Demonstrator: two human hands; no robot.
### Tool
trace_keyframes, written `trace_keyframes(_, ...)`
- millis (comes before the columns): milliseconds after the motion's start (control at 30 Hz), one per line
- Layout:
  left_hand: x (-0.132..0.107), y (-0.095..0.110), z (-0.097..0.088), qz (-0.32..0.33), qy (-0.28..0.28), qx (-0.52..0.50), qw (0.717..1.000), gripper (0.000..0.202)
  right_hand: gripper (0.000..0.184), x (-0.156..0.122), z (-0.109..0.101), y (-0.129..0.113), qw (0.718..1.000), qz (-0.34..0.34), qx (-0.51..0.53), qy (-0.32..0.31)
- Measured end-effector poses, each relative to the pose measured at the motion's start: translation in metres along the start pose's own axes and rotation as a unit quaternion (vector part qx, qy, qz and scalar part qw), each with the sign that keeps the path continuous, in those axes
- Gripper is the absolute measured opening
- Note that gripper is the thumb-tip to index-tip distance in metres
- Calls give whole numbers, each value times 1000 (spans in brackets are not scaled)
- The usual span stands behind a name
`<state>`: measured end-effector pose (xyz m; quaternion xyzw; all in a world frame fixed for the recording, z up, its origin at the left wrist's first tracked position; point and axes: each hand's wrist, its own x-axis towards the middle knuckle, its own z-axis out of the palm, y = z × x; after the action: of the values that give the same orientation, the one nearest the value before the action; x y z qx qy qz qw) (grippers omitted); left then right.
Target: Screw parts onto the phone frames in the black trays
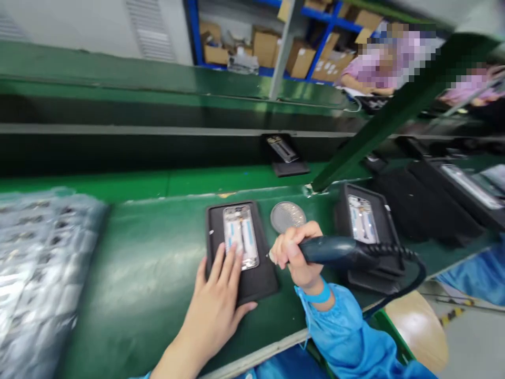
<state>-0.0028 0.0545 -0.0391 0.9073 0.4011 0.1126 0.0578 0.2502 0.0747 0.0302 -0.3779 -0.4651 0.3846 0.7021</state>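
Observation:
A silvery phone frame point(245, 231) with light blue strips lies in a black foam tray point(258, 284) on the green bench. My left hand point(218, 302) rests on the tray's left side, fingers stretched out, fingertips touching the frame's lower left edge. To the right of the tray, my right hand point(296, 258) is wrapped round a dark electric screwdriver point(339, 251) with a coiled cord. Its tip points left towards the tray, apart from the frame. Just beyond that hand sits a round clear dish point(284, 215) holding tiny pieces too small to make out.
Stacked black trays point(389, 223) with another phone frame stand at right. Plastic-wrapped parts point(43, 263) cover the bench's left end. A tray point(294, 167) sits on the green strip behind, near a slanted green post point(366, 131). People in pink work across the line.

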Motion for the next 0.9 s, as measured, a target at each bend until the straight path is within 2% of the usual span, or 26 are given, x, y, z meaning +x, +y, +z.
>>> trace_keyframes(100, -4, -45, 6, -71, 20, 29, 997, 82, 30, -15, -12, -16, 997, -77, 14, 7)
trace_keyframes(167, 18, -81, 4, -126, 28, 38, 991, 78, 20, -26, -18, -24, 992, -117, 31, 19)
trace_keyframes(233, 60, -116, -3, -163, 30, 29, 986, 83, 16, -35, -23, -29, 987, -149, 40, 47)
trace_keyframes(333, 143, -157, -22, -184, 18, -4, 983, 86, 16, -44, -34, -31, 980, -177, 33, 81)
trace_keyframes(400, 195, -165, -39, -198, 36, -25, 979, 78, 13, -51, -46, -33, 978, -186, 19, 88)
trace_keyframes(433, 217, -161, -48, -202, 61, -37, 977, 73, 12, -55, -52, -35, 978, -189, 11, 92)
trace_keyframes(500, 250, -130, -63, -193, 133, -71, 970, 64, 14, -64, -65, -42, 974, -195, -4, 113)
trace_keyframes(567, 267, -73, -70, -152, 185, -129, 962, 57, 19, -73, -75, -51, 967, -203, -18, 154)
trace_keyframes(600, 270, -38, -70, -112, 171, -167, 965, 53, 22, -78, -80, -56, 961, -208, -25, 178)
trace_keyframes(667, 269, 31, -64, -16, 72, -247, 966, 47, 25, -86, -88, -66, 949, -215, -36, 226)
trace_keyframes(733, 265, 86, -53, 39, 17, -272, 961, 52, 26, -93, -97, -74, 938, -218, -44, 267)
trace_keyframes(800, 262, 121, -43, 68, -13, -287, 956, 54, 26, -100, -105, -80, 929, -216, -55, 295)
trace_keyframes(900, 266, 145, -35, 88, -44, -301, 948, 52, 26, -107, -116, -87, 919, -212, -79, 323)
